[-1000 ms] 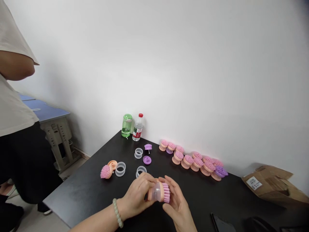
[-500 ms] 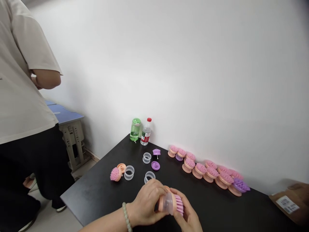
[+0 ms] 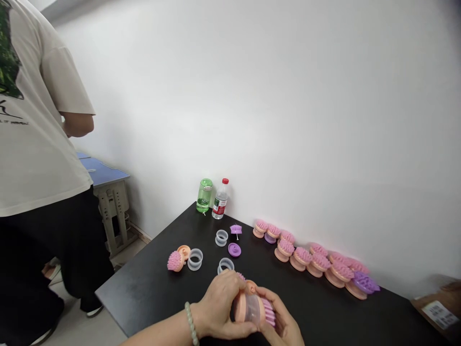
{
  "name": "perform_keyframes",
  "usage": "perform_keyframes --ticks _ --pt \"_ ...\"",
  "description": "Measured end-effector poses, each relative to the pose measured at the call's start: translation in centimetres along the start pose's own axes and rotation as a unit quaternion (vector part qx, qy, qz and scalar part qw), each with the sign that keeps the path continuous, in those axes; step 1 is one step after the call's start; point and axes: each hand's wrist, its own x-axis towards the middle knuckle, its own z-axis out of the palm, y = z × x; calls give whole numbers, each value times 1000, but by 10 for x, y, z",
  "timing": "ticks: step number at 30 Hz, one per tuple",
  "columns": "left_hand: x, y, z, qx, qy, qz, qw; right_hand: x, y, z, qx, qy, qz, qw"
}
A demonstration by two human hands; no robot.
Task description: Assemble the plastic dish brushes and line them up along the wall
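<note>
My left hand (image 3: 220, 307), with a bead bracelet at the wrist, grips the peach end of a scalp massage brush (image 3: 253, 308). At the brush's pink bristle end, my right hand (image 3: 283, 321) has its fingers wrapped round it. A clear ring shows between the two peach parts, and the brush lies on its side in the air. Behind my hands, a peach cap (image 3: 251, 287) and some pink bristles partly show. Just beyond my left hand stands a clear ring (image 3: 226, 264), its lower part hidden.
Left of my hands lie a pink bristle head (image 3: 175, 261), a peach cap (image 3: 185, 252) and a clear ring (image 3: 195, 260). Farther back are another ring (image 3: 221, 238), a purple cap (image 3: 234, 249) and purple bristles (image 3: 236, 229). Several brushes (image 3: 317, 264) line the wall. Two bottles (image 3: 220, 202) stand behind; a person (image 3: 46, 120) stands left.
The view has shifted slightly, moving the table's things a little right and down. Both hands remain on the brush; my left thumb has moved onto its lower side. The person at left has turned somewhat.
</note>
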Motion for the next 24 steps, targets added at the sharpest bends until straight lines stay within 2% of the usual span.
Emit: perform_keyframes --ticks 3,8,13,16,20,24 --pt "-1 -1 1 -1 5 -8 1000 -1 -1 -3 -3 -11 9 1000" --pt "-3 -1 1 -18 11 -59 998 -4 -2 0 24 -36 -11 999" --pt "0 3 -3 -20 2 -59 998 -5 1 9 6 1 -4 1000" --pt "2 5 -5 -47 -9 -95 994 -6 -5 12 -3 10 -10 1000" --pt "5 6 -6 -103 -27 -162 981 -7 -17 14 -57 31 -72 995" --pt "8 8 -6 -188 -45 -228 954 -7 -26 18 -117 26 -171 978"
